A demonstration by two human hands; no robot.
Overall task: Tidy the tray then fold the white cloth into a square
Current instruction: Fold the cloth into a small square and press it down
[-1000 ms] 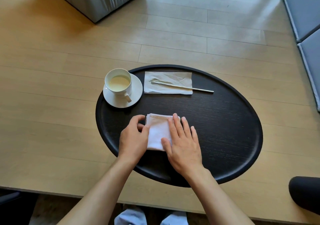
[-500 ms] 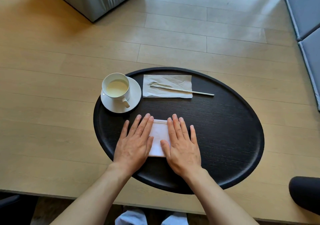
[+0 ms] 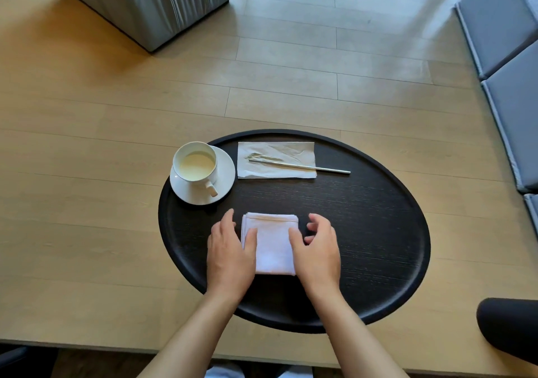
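The white cloth [image 3: 272, 243] lies folded into a small square on the near middle of the black oval tray [image 3: 378, 249]. My left hand [image 3: 228, 257] rests at the cloth's left edge, its thumb on the fabric. At the right edge sits my right hand [image 3: 317, 249], thumb on the cloth and fingers curled loosely over the tray. Neither hand grips the cloth. A white cup [image 3: 195, 164] of pale liquid stands on a saucer [image 3: 224, 174] at the tray's far left. Beside it a metal fork [image 3: 300, 166] lies on a paper napkin [image 3: 276, 159].
The tray sits on a light wooden table [image 3: 87, 203]. A grey upholstered seat [image 3: 151, 2] stands beyond the table at the far left, grey cushions [image 3: 512, 66] along the right. A dark rounded object [image 3: 509, 328] is at the lower right corner.
Both hands pressed flat on the cloth, then slid apart to its left and right edges, uncovering the folded square. The camera tipped, so the tray sits lower in view.
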